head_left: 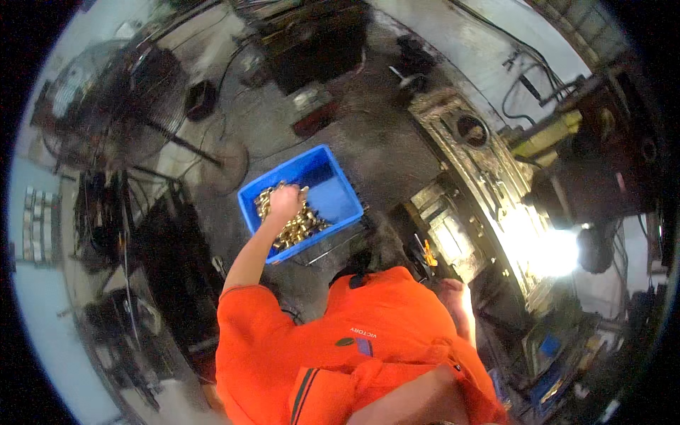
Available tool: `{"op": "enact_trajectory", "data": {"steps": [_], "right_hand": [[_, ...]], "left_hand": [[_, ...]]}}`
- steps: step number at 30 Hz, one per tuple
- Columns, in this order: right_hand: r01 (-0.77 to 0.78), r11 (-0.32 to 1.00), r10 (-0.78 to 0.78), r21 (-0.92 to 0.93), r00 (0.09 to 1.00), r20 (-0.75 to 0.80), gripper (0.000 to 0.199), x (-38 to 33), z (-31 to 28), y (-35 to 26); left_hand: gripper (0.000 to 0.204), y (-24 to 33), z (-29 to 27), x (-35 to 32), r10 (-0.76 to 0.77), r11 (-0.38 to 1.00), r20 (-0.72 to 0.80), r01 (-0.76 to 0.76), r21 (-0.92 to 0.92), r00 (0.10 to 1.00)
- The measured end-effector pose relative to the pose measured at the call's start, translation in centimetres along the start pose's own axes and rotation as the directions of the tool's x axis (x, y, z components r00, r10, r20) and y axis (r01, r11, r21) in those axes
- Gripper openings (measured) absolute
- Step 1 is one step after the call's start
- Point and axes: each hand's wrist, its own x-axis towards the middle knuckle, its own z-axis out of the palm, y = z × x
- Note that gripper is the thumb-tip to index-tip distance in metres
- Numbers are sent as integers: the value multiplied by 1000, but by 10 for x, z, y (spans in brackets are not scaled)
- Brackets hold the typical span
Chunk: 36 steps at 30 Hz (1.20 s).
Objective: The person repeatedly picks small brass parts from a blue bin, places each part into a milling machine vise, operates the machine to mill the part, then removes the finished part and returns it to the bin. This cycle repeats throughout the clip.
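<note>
A blue plastic crate point(333, 188) sits on the dark floor ahead of me, its left half heaped with small brass-coloured metal parts point(301, 227). My left hand point(284, 201) reaches into the crate with its fingers curled down into the pile. Its bare forearm runs back to my orange sleeve. My right hand point(457, 301) is held low by my right side, close to the grey machine point(482, 177). Glare from a lamp washes it out, so its fingers cannot be made out.
A large floor fan point(120, 106) stands at the left, its round base point(225, 164) near the crate. Cables and dark clutter lie on the floor at the far side. A bright work lamp point(552, 251) glares on the machine at the right.
</note>
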Motion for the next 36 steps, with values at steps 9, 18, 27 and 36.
{"op": "enact_trajectory", "data": {"steps": [9,18,27,36], "right_hand": [[233,751,-269,618,962,-36,58,21,58,-141],[349,675,-163,650,930,-330,56,12,57,-97],[354,484,-147,800,934,-324,54,1,30,-53],[441,594,-64,673,860,-506,56,-24,-32,-32]], "left_hand": [[26,237,-28,-5,512,785,104,-417,-458,852],[20,323,6,-29,742,542,117,-488,-684,660],[18,354,15,-58,938,319,54,-787,-528,344],[24,422,2,-29,875,452,88,-739,-499,476]]}}
